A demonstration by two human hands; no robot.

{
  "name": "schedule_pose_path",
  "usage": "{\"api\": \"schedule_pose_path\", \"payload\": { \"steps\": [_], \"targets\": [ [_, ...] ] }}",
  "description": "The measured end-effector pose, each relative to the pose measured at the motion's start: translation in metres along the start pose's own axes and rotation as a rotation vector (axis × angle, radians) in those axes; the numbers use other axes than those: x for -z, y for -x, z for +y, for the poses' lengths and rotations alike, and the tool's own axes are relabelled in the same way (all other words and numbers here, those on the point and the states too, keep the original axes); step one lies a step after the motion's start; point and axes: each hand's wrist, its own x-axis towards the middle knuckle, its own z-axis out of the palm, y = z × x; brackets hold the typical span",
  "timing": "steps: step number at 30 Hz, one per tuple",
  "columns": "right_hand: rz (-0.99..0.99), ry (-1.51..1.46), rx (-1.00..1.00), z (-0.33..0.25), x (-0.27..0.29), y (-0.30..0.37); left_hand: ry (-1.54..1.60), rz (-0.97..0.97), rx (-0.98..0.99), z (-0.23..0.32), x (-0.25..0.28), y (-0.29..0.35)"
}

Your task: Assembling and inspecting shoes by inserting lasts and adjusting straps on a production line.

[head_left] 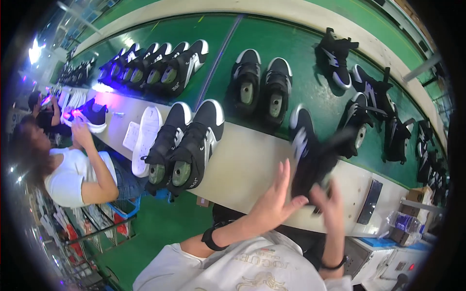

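In front of me a black shoe with a white toe and white side marks [303, 145] stands toe away, its heel part smeared by motion. My left hand [273, 206] is open beside its left side, fingers stretched and thumb apart, holding nothing. At the heel is my right hand [331, 203], blurred; whether its fingers grip the shoe does not show. Left of my hands, a pair of similar black shoes [198, 140] stands on the pale worktop [242, 160]. White shoe soles [147, 138] lie beside that pair.
Beyond the worktop, a green belt [223, 72] carries another pair [246, 77], a row of shoes [167, 68] and scattered shoes [335, 58] at right. A dark bar [370, 201] lies on the worktop. A co-worker [80, 169] handles a shoe at left.
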Motion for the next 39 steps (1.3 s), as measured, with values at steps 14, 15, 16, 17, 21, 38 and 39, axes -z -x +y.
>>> {"api": "schedule_pose_path", "payload": {
  "steps": [14,15,16,17,21,38,39],
  "targets": [
    [-0.512,0.725,1.267,0.001,-0.037,-0.004,0.156,0.075,0.224,-0.009,-0.015,0.068],
    [-0.53,0.74,1.327,0.002,-0.036,-0.009,0.21,0.061,0.251,-0.006,-0.016,0.067],
    [-0.492,0.671,1.349,0.006,-0.041,-0.01,0.112,0.064,0.21,-0.01,-0.019,0.069],
    [-0.513,0.663,1.375,0.008,-0.045,-0.008,0.102,0.095,0.21,-0.012,-0.019,0.072],
    [-0.163,0.178,0.903,0.022,-0.063,0.029,-0.021,0.056,0.152,-0.015,-0.016,0.068],
    [0.045,0.209,0.648,0.069,-0.034,0.04,-0.023,0.15,-0.294,-0.03,0.012,0.039],
    [0.091,0.225,0.665,0.072,-0.037,0.041,-0.032,0.157,-0.295,-0.028,0.012,0.04]
  ]
}}
